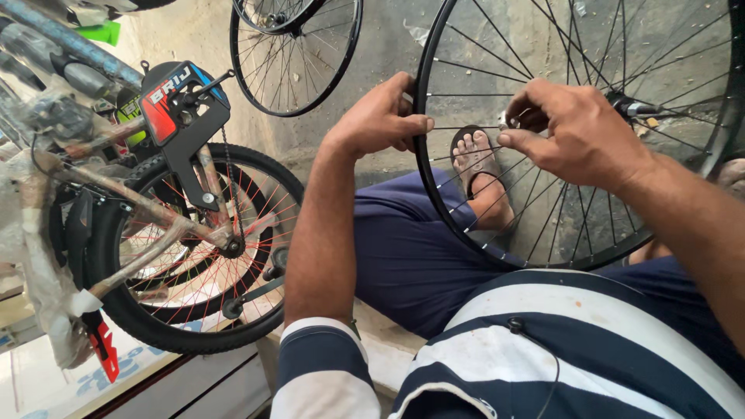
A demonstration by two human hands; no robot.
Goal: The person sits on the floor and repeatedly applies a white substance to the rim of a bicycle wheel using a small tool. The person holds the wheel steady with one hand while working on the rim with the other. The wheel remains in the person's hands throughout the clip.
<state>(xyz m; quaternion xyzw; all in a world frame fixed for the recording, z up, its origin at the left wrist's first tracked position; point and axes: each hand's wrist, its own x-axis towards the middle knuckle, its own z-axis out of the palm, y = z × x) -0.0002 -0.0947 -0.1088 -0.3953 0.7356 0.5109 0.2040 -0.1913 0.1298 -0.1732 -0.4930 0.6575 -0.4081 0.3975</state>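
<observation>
a bare black bicycle rim [425,167], thin and smooth with fine steel spokes fanning toward a hub [627,107] at the upper right of the frame, fills the right half of the picture, standing upright in front of the seated person's knees. the left hand [382,118], in the upper middle of the frame, is curled closed around the rim's left edge, fingers wrapped over the hoop. the right hand [573,132], just right of it, is narrowed to a pinch, thumb and fingertips closed on a small metal piece among the spokes; what the piece is cannot be told. through the spokes shows a foot in a dark sandal [475,167] on the rough concrete floor. a second bare spoked wheel [296,54] leans at the top centre. at the left stands a small bicycle with a knobbly black tyre [159,326], red spokes, a black chain guard [186,109] and plastic-wrapped frame tubes.
</observation>
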